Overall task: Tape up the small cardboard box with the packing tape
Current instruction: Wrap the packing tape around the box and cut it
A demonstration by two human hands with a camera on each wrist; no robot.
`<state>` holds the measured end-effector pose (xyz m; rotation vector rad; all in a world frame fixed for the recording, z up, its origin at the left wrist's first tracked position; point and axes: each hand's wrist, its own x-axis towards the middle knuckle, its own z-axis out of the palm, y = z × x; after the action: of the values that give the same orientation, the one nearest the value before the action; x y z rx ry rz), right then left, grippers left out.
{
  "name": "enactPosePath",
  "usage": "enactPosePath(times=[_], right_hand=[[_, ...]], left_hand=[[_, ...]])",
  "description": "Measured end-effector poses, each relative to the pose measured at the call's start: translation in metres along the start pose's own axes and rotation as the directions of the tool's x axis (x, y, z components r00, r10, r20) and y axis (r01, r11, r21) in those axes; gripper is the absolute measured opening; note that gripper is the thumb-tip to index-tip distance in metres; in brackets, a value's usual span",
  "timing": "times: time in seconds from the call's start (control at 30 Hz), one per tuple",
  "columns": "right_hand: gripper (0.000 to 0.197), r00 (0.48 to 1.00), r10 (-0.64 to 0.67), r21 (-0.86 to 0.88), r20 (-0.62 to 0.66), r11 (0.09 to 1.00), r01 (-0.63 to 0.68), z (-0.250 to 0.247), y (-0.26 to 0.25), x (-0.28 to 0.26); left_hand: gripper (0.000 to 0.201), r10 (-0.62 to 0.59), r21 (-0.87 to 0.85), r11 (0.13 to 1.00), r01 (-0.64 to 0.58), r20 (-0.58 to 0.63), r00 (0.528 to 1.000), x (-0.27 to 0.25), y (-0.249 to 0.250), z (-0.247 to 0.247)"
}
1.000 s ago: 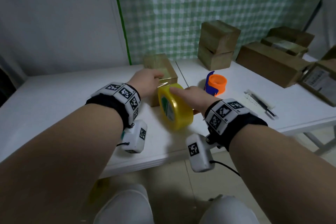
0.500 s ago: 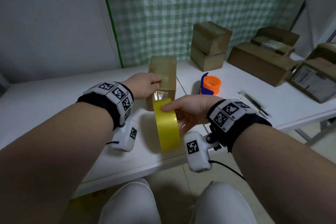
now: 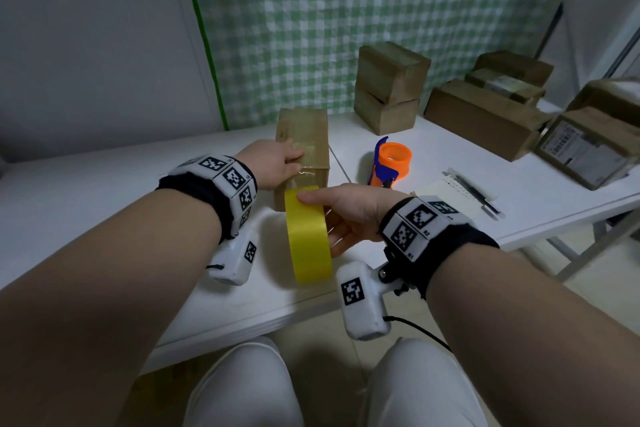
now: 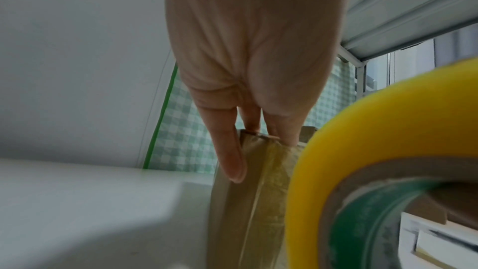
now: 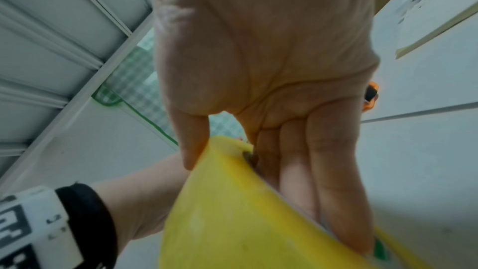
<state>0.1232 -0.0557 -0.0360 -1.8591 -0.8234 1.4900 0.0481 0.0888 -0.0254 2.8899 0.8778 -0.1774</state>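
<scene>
The small cardboard box (image 3: 306,139) stands on the white table (image 3: 104,191), with clear tape running along its top. My left hand (image 3: 277,163) rests on the box's near top edge; in the left wrist view its fingertips (image 4: 230,163) press the box (image 4: 243,201) with fairly straight fingers. My right hand (image 3: 346,215) grips the yellow packing tape roll (image 3: 308,236), held edge-on just in front of the box, thumb on the rim, fingers along its side (image 5: 336,191). A short clear strip (image 3: 304,178) stretches from the box edge to the roll (image 5: 245,212).
An orange and blue tape dispenser (image 3: 391,163) lies right of the box. Two stacked boxes (image 3: 389,87), a long box (image 3: 481,118) and a labelled box (image 3: 585,149) sit at the back right. A pen on paper (image 3: 474,191) lies near the right edge.
My right hand has turned the roll edge-on and drawn it back from the box toward the table's front edge, pulling tape out. My left hand stays on the box.
</scene>
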Motion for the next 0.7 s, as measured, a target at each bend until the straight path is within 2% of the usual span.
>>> enactPosePath(times=[0.17,0.23,0.3,0.33,0.4,0.43,0.47,0.5,0.53,0.6,0.63,0.7], right_hand=[[0.045,1.0,-0.016,0.049,0.006,0.999,0.016,0.002,-0.003,0.001],[0.043,0.999,-0.022,0.062,-0.025,0.998,0.024,0.002,-0.002,0.002],[0.042,0.997,-0.031,0.057,-0.065,0.998,0.034,0.004,-0.001,0.003],[0.042,0.996,-0.032,0.055,-0.078,0.998,0.036,0.004,-0.001,0.004],[0.043,0.995,-0.024,0.06,-0.098,0.998,0.03,0.003,-0.001,0.006],[0.043,0.994,-0.02,0.062,-0.111,0.998,0.026,0.003,-0.001,0.006],[0.044,0.992,-0.019,0.062,-0.128,0.998,0.027,0.002,-0.002,0.006],[0.046,0.99,-0.02,0.059,-0.143,0.998,0.028,0.002,-0.003,0.007],[0.049,0.988,-0.022,0.051,-0.155,0.998,0.03,0.003,-0.004,0.007],[0.055,0.983,-0.033,0.028,-0.181,0.999,0.038,0.004,-0.005,0.009],[0.056,0.979,-0.042,0.011,-0.197,0.999,0.045,0.005,-0.005,0.01],[0.059,0.97,-0.061,-0.033,-0.236,0.998,0.054,0.004,-0.004,0.011]], left_hand=[[0.051,0.0,0.028,1.0,0.0,0.028,1.0,0.007,-0.005,0.002],[0.055,-0.005,0.043,0.999,0.002,0.088,0.996,0.006,-0.004,0.003],[0.057,-0.003,-0.079,0.997,0.015,0.143,0.99,0.001,-0.006,0.002],[0.056,-0.007,-0.199,0.98,0.031,0.119,0.993,-0.004,-0.008,0.0],[0.048,-0.098,-0.414,0.908,0.066,-0.058,0.993,-0.011,-0.017,0.003],[0.042,-0.175,-0.453,0.887,0.094,-0.142,0.974,-0.016,-0.022,0.006],[0.037,-0.238,-0.439,0.886,0.147,-0.16,0.958,-0.022,-0.027,0.01],[0.032,-0.272,-0.381,0.899,0.217,-0.097,0.957,-0.029,-0.03,0.015],[0.03,-0.285,-0.304,0.911,0.28,0.03,0.958,-0.036,-0.031,0.021],[0.036,-0.286,-0.16,0.925,0.345,0.305,0.908,-0.049,-0.029,0.033],[0.041,-0.286,-0.108,0.93,0.352,0.389,0.875,-0.054,-0.027,0.039],[0.05,-0.29,-0.066,0.932,0.355,0.451,0.844,-0.058,-0.026,0.048]])
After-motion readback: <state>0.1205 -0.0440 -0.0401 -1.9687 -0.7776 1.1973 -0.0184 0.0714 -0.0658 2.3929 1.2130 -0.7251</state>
